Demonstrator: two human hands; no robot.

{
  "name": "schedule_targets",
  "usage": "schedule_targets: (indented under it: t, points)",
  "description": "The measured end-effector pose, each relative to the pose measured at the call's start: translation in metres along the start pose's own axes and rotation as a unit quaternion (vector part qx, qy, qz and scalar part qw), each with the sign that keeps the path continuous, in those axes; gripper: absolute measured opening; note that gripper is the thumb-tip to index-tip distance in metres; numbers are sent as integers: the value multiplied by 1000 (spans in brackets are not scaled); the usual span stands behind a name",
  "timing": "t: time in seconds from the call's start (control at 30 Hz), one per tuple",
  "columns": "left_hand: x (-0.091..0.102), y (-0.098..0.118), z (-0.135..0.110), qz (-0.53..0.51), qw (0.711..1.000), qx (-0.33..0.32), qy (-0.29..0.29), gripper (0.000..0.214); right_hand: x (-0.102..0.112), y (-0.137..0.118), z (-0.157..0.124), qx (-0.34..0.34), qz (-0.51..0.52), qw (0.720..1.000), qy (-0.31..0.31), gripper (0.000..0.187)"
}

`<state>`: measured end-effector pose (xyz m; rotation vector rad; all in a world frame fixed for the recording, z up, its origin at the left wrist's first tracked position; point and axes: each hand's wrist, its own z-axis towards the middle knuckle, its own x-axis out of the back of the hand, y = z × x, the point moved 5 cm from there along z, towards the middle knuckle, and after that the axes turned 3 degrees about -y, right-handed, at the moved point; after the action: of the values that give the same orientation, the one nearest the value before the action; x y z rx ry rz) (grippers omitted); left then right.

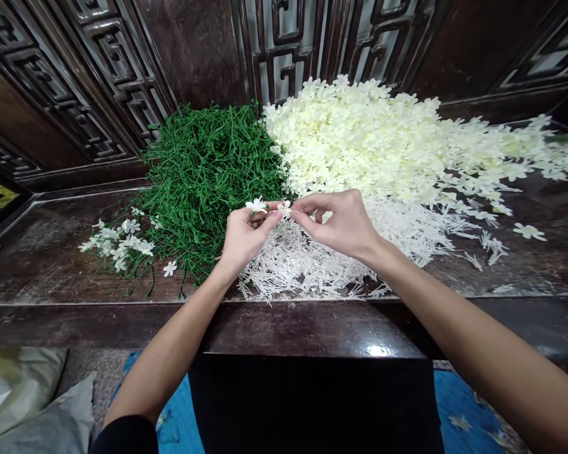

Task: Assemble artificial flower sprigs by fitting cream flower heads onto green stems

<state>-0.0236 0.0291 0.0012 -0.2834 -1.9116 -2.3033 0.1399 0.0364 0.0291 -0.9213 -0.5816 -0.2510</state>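
Bare forearms (pixel 426 299) converging, fingers (pixel 307 222) pinched

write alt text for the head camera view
A person's left hand and right hand meet at a small white flower above a dark wooden ledge. Around them lie a heap of green stems, a pile of pale flowers, thin white pieces and, at left, white blossoms.

A dark-brown wooden bench (pixel 52 265) carries tangled green stems (pixel 213 164) left, white green-stemmed flowers (pixel 131 226) beside them, heaped creamy-white blossoms (pixel 360 145) far right, thin white slivers (pixel 312 277) nearer.
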Motion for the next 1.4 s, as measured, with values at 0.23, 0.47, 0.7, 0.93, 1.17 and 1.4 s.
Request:
schedule_targets:
  t: [0.23,0.47,0.7,0.93,1.17,1.4]
  points:
    - [-1,6,0,-36,999,-31,-11,26,2,1,-2,-15,-7,999,29,18]
    - [-1,-3,3,-108,994,-14,-22,30,-1,-2,-1,8,13,1000,9,19]
    - [-2,2,1,-76,996,-33,-25,25,-2,1,1,-6,63,998,-22,16]
    - [0,5,1,-92,995,-48,-3,29,0,2,1,-43,150,988,-9,10]
    - [2,5,2,-69,996,-51,-1,31,1,4,3,-71,179,979,-62,52]
    - [1,8,0,-43,998,-45,-13,29,-8,3,1,-90,225,964,-111,39]
